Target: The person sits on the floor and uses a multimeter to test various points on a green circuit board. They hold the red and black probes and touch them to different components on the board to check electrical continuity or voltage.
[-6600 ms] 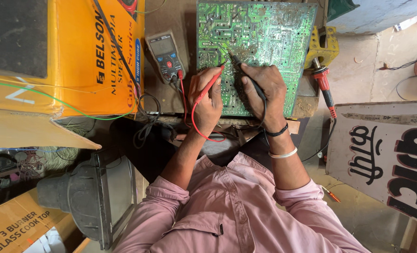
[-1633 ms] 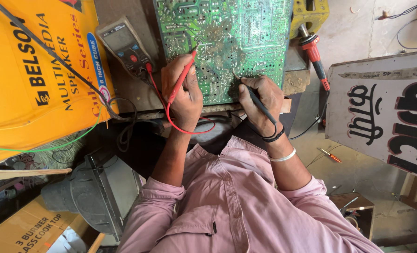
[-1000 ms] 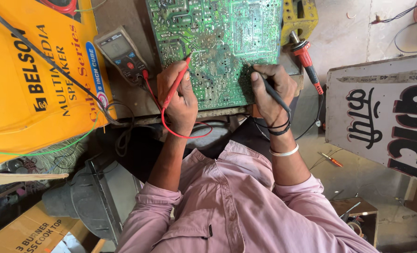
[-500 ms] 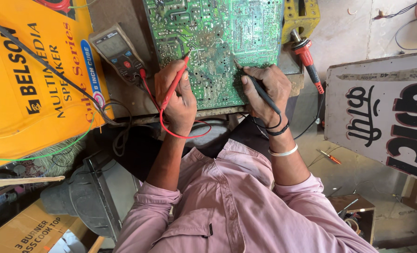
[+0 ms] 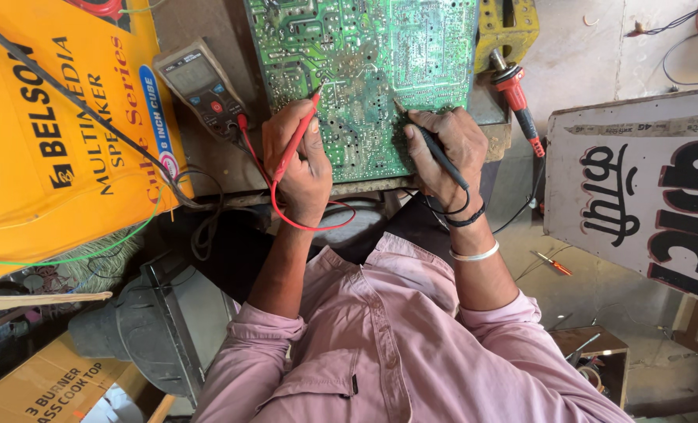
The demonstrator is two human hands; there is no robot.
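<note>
Cardboard, a yellow box (image 5: 59, 133), is lying well left of the green board (image 5: 372, 74); a white sign (image 5: 647, 196) is leaning well right of it. Left of the board a meter (image 5: 200, 82) is lying flat. The left hand (image 5: 298, 160) is clasping a red probe (image 5: 296, 141), tip on the board's lower left. The right hand (image 5: 447, 149) is pinching a black probe (image 5: 431, 145) near the lower middle, seemingly touching it.
</note>
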